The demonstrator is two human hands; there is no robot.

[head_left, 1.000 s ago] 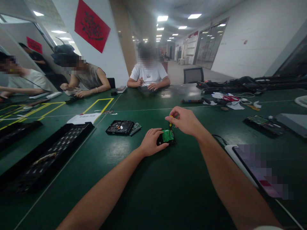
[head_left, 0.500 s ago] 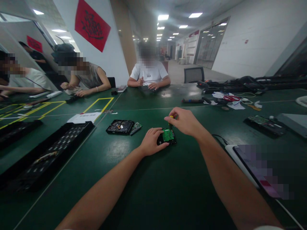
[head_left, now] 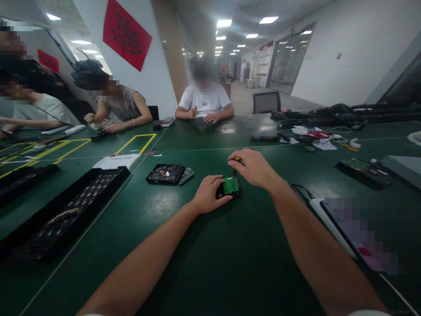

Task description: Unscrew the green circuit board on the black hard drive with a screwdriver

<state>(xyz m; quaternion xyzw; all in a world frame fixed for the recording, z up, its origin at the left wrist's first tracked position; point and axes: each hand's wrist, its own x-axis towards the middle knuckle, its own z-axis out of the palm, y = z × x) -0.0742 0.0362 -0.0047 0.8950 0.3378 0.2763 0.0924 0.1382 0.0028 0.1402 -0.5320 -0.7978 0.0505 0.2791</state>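
A black hard drive with a green circuit board (head_left: pixel 231 185) lies flat on the green table (head_left: pixel 197 254). My left hand (head_left: pixel 208 194) grips its left side, thumb along the near edge and fingers along the far edge. In my right hand (head_left: pixel 249 166) is a screwdriver (head_left: pixel 234 174) with some yellow on its handle. It stands nearly upright, with its tip down at the board. To the left rests another opened hard drive (head_left: pixel 164 174), a loose circuit board (head_left: pixel 187 176) against its right side.
A long black tray (head_left: pixel 70 206) stands on the left, by a white paper sheet (head_left: pixel 115 161). A phone (head_left: pixel 345 232) and a further hard drive (head_left: pixel 363 171) lie on the right. Red scissors (head_left: pixel 318 134) sit among scraps. Other people work across the table.
My right hand has shifted slightly on the screwdriver handle, its fingers turned a little. My left hand and the hard drive stay put. At the far left a standing person has come into view.
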